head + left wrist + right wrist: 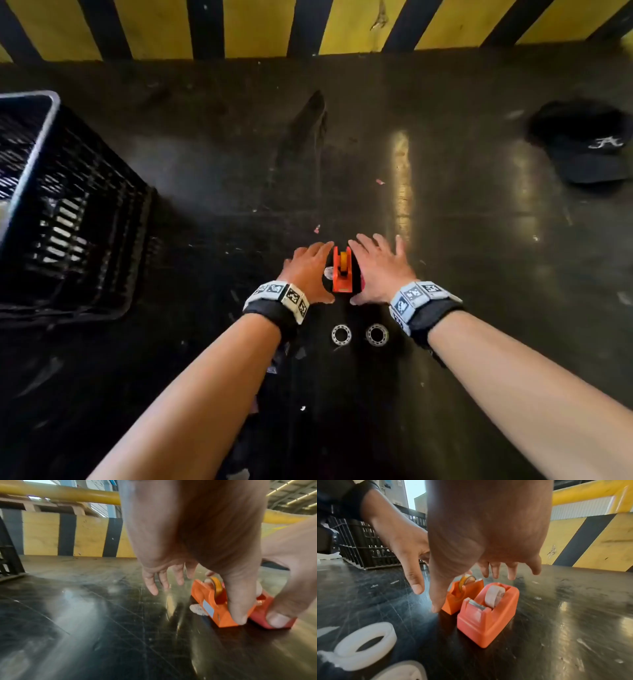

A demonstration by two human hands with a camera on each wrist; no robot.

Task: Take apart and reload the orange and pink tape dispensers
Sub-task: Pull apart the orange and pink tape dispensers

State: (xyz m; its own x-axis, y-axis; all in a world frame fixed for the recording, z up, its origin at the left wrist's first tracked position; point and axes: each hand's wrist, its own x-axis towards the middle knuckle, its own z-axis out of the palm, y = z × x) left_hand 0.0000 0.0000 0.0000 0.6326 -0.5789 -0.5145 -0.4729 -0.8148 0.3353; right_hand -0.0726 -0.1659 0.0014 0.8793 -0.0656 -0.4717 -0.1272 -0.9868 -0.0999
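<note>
On my screens the orange tape dispenser (342, 272) stood on the dark table (479, 240), squarely between the two hands, with the pink tape dispenser (488, 615) touching its right side. From the head camera the pink one was almost wholly hidden under the right hand (378, 265); the right wrist camera showed it plainly, holding a white roll (494, 597), while the orange one carried an amber roll (465, 581).

The left hand (308, 270) lay just left of the orange dispenser, fingers straight and spread toward the far side. In the left wrist view its thumb (237, 601) came down against the near end of the orange body, though I could not tell whether it truly pressed there. The right hand hovered over the pink dispenser, fingers splayed wide and pointing away from me, grasping nothing; its thumb (440, 595) hung down just beside the orange dispenser's near end. Both forearms reached in from the near edge, palms down.

Two white tape rolls (359, 334) lay flat on the table nearer to me, side by side. A black crate (68, 212) sat at the left, a dark cap (585, 144) far right.
</note>
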